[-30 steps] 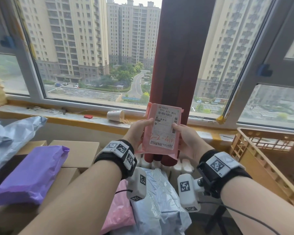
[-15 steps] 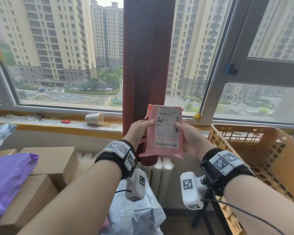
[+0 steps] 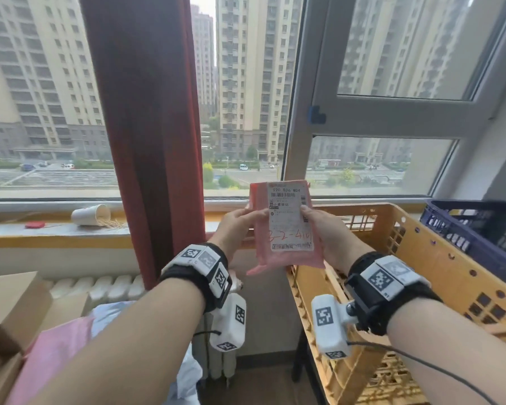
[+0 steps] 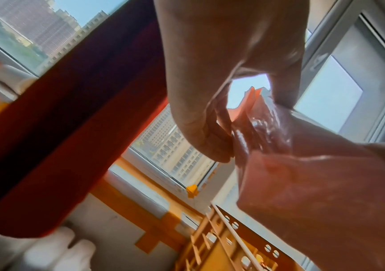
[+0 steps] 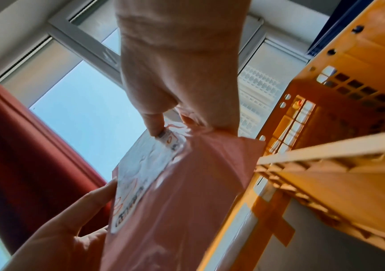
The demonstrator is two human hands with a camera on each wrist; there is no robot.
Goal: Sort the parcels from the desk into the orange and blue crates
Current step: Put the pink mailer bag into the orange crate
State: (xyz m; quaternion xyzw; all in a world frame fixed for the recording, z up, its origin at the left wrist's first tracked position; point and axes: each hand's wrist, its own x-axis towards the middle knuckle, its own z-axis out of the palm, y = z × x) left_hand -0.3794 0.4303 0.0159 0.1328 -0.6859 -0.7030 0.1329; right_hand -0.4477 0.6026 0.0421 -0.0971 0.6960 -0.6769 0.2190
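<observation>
Item held: one pink parcel (image 3: 287,229), a flat plastic mailer carried upright in the air before the window, its white shipping label (image 3: 291,217) facing the wearer, red handwriting across the label's lower part. Left hand (image 3: 235,229): grips the parcel's left edge, thumb on the front, fingers curled behind; the left wrist view confirms thumb and fingers pinched on the plastic. Right hand (image 3: 326,232): grips the right edge, thumb tip pressed on the label, fingers behind the mailer. Position: the parcel hangs just above the near left corner of the orange crate (image 3: 438,258), not touching it. Blue crate (image 3: 479,229): stands just beyond the orange one, at far right. Orange crate interior: mostly hidden by the right arm; contents cannot be told. Left of the hands: dark red curtain (image 3: 146,127) hanging in front of the window; white radiator (image 3: 100,287) below the sill; tipped paper cup (image 3: 91,214) on the sill with thin sticks spilling from it. Lower left: cardboard boxes (image 3: 12,311), a second pink mailer (image 3: 56,355), a pale plastic bag (image 3: 187,378).
</observation>
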